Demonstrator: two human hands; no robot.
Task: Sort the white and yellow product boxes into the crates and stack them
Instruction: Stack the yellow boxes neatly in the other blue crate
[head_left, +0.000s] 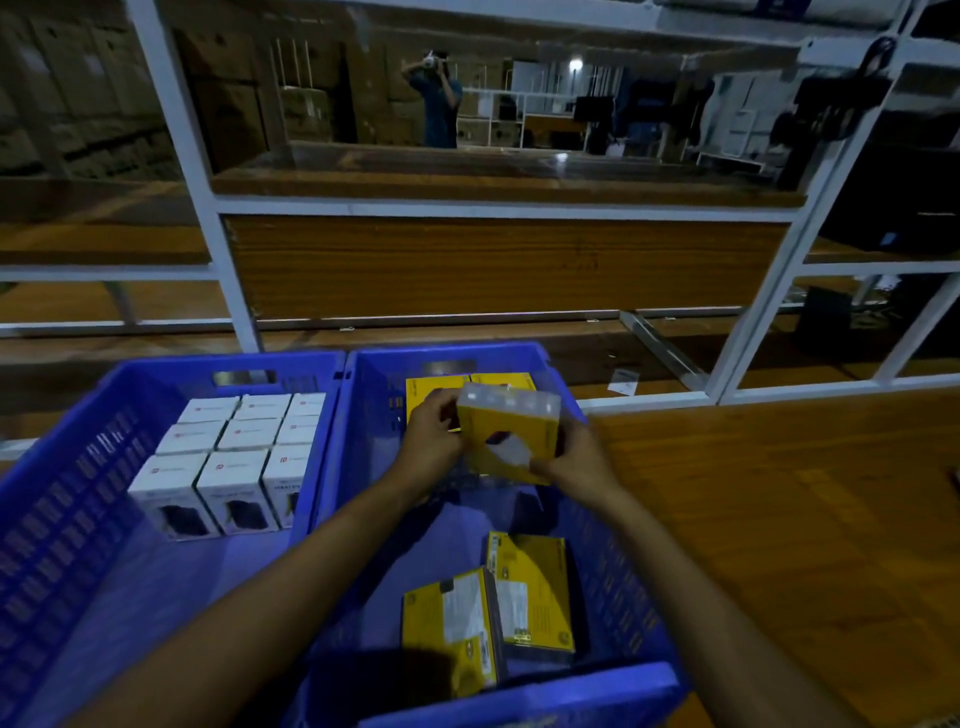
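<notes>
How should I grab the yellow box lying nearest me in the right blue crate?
Reach straight down from above, because the right crate walls block the sides. Pinch the nearest yellow box across its narrow width, on the two long edges. It lies label up; its left edge is free, and its right edge seems raised beside the other yellow box.

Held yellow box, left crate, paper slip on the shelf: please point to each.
held yellow box (511, 421), head view, on its yellow front face
left crate (57, 499), head view, on its left wall
paper slip (622, 383), head view, on its middle
</notes>
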